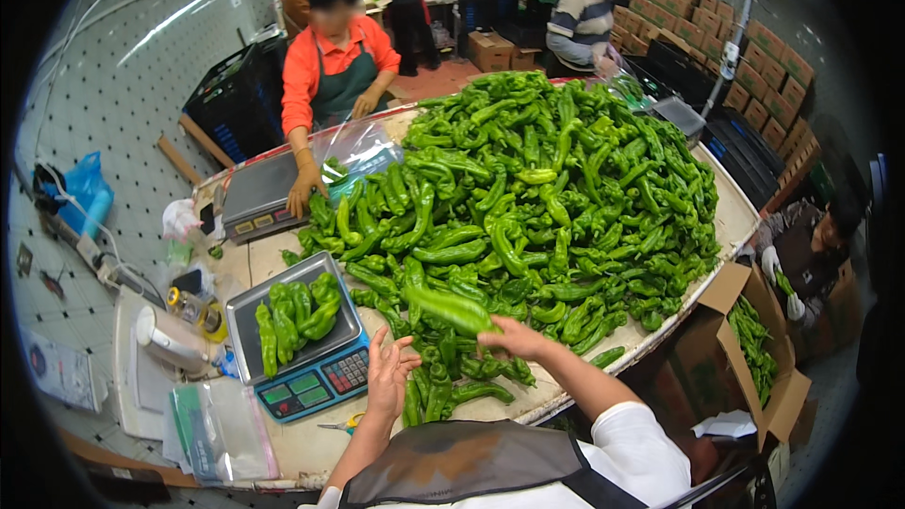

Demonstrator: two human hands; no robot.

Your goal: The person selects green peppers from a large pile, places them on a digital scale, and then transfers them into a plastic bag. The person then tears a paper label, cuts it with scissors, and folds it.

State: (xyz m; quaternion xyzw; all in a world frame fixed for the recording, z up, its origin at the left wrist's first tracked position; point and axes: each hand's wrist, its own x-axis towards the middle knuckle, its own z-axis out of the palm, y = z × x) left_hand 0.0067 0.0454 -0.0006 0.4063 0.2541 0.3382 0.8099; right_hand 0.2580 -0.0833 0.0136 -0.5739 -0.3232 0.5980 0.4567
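My right hand [520, 339] grips a long green pepper [449, 309] by one end, over the near part of a large heap of green peppers [537, 212]. Empty and with its fingers apart, my left hand [390, 373] is raised beside the front of a blue digital scale [311, 383]. Several green peppers [297, 318] lie together on the scale's metal pan [244, 297]. Loose peppers [440, 390] rest on the table just beyond my apron, between my two hands.
Flat plastic bags [223, 431] and yellow-handled scissors [346, 425] lie at the near left, by a white jug [170, 341]. Across the table, a person in orange [339, 56] reaches beside another scale [258, 187]. An open carton of peppers [753, 346] stands at right, near a gloved person [806, 261].
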